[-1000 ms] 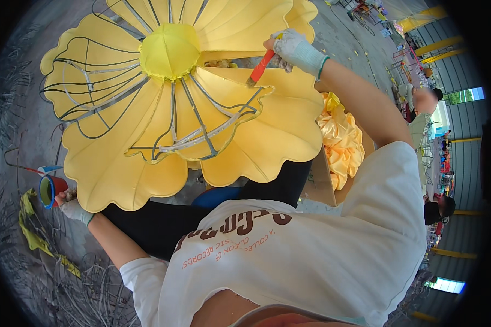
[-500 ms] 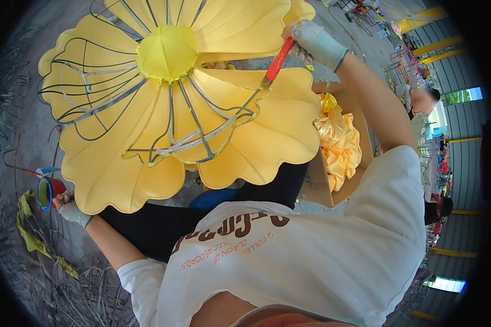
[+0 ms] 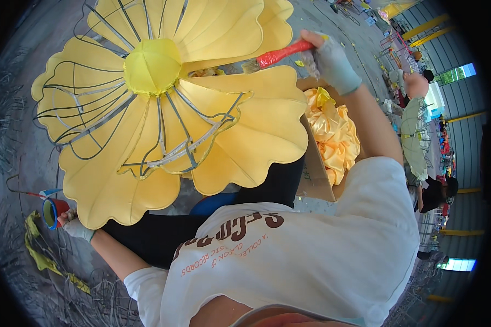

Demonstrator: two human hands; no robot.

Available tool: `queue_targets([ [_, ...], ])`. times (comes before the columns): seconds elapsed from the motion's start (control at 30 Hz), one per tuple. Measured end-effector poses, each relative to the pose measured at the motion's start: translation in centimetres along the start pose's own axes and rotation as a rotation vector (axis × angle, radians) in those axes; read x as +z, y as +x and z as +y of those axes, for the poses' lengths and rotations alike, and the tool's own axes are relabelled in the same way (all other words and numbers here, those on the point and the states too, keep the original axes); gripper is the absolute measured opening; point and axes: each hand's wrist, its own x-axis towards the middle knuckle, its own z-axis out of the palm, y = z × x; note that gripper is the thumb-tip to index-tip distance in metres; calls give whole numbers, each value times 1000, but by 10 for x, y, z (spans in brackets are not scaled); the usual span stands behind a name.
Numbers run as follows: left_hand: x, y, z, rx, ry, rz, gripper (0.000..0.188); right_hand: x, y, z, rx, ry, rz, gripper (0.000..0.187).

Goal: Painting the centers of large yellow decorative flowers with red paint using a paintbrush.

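A large yellow fabric flower on a wire frame fills the space before me, with a round yellow centre. My right hand, in a pale work glove, is closed round the red handle of a paintbrush. Its bristles point left, close to the edges of the petals at the gap between them; whether they touch cannot be told. At the lower left my gloved left hand is closed on the side of a small red bucket with a blue rim, beside a petal's edge.
An open cardboard box holding shiny yellow-orange cloth stands to the right of the flower. Yellow cloth strips and loose wires lie on the floor at left. Other people are at the far right.
The brush has lifted off the petal's wired edge and swung to point left, as my right hand moved right and down. The flower sits slightly further left, and the bucket appears slightly lower.
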Motion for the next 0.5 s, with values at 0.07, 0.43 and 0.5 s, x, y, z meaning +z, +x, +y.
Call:
queue_targets([
  [0.07,2,-8,0,5,-11,-14,30,17,-49,17,-171,-252,206,27],
  [0.43,15,-13,3,74,33,69,33,63,-129,87,-690,-529,234,18],
  [0.5,8,-4,2,98,45,132,33,57,-126,86,-424,-279,274,18],
])
